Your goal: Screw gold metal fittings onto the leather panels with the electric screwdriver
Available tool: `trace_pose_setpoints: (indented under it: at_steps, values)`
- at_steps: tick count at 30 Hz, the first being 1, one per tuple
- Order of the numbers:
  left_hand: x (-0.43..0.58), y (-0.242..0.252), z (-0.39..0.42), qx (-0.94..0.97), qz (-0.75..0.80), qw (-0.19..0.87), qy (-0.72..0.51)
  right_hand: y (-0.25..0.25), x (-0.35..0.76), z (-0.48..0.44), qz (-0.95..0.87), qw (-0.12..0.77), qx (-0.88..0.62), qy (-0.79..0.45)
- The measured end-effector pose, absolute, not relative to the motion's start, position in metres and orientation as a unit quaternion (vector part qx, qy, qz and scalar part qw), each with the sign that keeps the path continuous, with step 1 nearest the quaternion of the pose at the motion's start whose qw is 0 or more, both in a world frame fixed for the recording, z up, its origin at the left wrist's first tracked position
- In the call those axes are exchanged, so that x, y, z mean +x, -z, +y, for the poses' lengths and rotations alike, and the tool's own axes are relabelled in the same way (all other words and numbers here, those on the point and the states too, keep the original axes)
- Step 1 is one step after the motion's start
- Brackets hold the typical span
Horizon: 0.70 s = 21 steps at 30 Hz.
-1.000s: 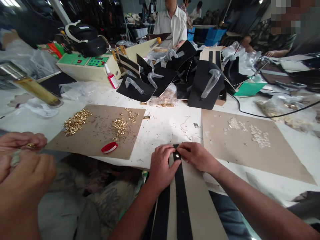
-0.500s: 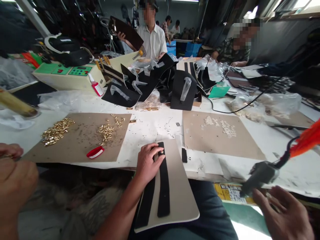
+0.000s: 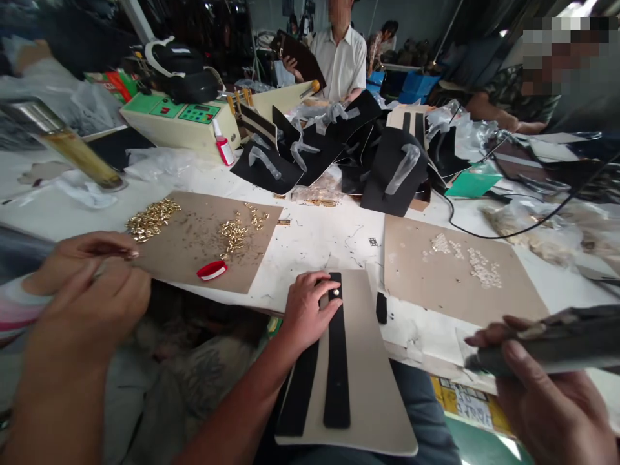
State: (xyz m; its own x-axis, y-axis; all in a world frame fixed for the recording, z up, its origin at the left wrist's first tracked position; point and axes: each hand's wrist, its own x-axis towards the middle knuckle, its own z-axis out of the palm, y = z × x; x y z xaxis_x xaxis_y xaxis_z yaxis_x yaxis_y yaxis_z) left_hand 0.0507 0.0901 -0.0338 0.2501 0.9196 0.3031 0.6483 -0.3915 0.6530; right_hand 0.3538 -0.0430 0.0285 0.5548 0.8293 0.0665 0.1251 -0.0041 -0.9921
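Across my lap and the table edge lies a beige panel (image 3: 372,374) with a black strap (image 3: 338,381) along it. My left hand (image 3: 309,310) presses on the strap's far end, thumb and forefinger curled around a small shiny round stud (image 3: 336,292). A second dark strip (image 3: 301,394) runs along the panel's left side, partly under my forearm. At the right, my right hand (image 3: 552,394) is wrapped around a dark grey power screwdriver (image 3: 547,342), blurred by motion, its tip pointing left toward the panel. The screwdriver is apart from the stud.
A co-worker's hands (image 3: 104,278) are close on my left. Gold metal pieces (image 3: 154,218) and a red ring-shaped item (image 3: 212,270) lie on a brown sheet (image 3: 261,226). Small whitish pieces (image 3: 484,268) lie on another sheet (image 3: 407,258). Black panels (image 3: 394,171) are piled behind.
My right hand, open beside the hanging screwdriver before, has closed around it and brought it nearly level. My left hand keeps its place at the stud. The view has shifted left.
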Motion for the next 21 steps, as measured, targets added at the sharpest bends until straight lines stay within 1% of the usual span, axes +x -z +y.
trace_pose_setpoints:
  at_steps: [1,3,6,9,13,21]
  values:
    - [0.051,0.034,0.090,0.762,0.513,0.207,-0.338,-0.042,0.332,-0.023,-0.373,0.636,-0.588,-0.332]
    - [0.050,0.035,0.090,0.757,0.513,0.213,-0.345,-0.062,0.289,0.018,-0.397,0.665,-0.492,-0.398]
    - [0.050,0.036,0.089,0.749,0.516,0.221,-0.353,-0.069,0.240,0.070,-0.451,0.662,-0.420,-0.426]
    - [0.050,0.036,0.090,0.747,0.520,0.227,-0.346,-0.052,0.214,0.101,-0.507,0.618,-0.440,-0.409]
    - [0.049,0.036,0.091,0.754,0.520,0.230,-0.329,-0.026,0.202,0.118,-0.564,0.574,-0.447,-0.390]
    - [0.047,0.034,0.091,0.751,0.520,0.248,-0.321,-0.014,0.202,0.123,-0.571,0.557,-0.448,-0.402]
